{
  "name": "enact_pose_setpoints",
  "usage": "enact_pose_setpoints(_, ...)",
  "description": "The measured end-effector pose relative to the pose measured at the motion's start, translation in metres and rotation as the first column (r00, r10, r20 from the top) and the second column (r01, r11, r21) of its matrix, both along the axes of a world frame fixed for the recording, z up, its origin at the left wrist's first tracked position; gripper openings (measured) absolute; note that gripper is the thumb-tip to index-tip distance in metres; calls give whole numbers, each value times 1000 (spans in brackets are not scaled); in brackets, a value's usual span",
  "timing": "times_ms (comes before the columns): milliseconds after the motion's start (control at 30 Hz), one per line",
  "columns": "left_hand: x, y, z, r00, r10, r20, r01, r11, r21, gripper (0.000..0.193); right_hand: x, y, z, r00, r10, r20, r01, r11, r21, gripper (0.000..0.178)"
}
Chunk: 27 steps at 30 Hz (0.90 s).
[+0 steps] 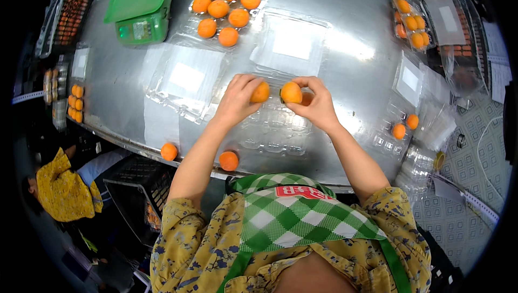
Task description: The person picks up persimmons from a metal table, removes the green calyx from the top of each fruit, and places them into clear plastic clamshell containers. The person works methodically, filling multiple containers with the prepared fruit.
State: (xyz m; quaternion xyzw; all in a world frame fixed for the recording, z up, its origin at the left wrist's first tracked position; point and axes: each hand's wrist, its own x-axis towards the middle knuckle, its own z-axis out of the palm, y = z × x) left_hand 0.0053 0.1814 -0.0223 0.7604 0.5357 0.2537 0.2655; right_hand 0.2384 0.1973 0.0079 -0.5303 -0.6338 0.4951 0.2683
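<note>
My left hand (236, 100) is closed round an orange (261, 92). In my right hand (318, 107), thumb and fingers pinch another orange (291, 93) with a small dark green spot at its side; a further orange (307, 99) shows partly behind my fingers. Both hands are just above an opened clear plastic clamshell box (272, 136) on the metal table. A white-labelled lid (292, 45) lies beyond it. To its left is another clear lid with a white label (186, 75). Two loose oranges, one left (169, 151) and one nearer (229, 161), rest by the table's front edge.
A clear tray of several oranges (218, 8) sits at the back, beside a green scale (143, 9). Packed boxes (413, 23) and stacked empty clamshells (418, 169) line the right side. Black crates (137, 193) stand lower left, near a person in yellow (63, 188).
</note>
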Motion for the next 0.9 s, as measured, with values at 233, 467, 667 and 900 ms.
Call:
enact_pose_setpoints(233,13,-23,3,225,593,773,194,750,-632,65,45,-3,7,106,-615,-782,-492,651,-578,62)
enact_pose_setpoints(467,51,-45,20,-28,729,684,382,640,-667,70,113,25,35,706,-356,-613,29,879,-477,56)
enact_pose_setpoints(667,66,-38,23,71,710,701,427,613,-665,73,271,112,41,886,-462,-33,455,857,242,53)
enact_pose_setpoints(900,95,-10,36,90,724,684,484,568,-666,76,426,220,34,493,-786,373,544,613,573,51)
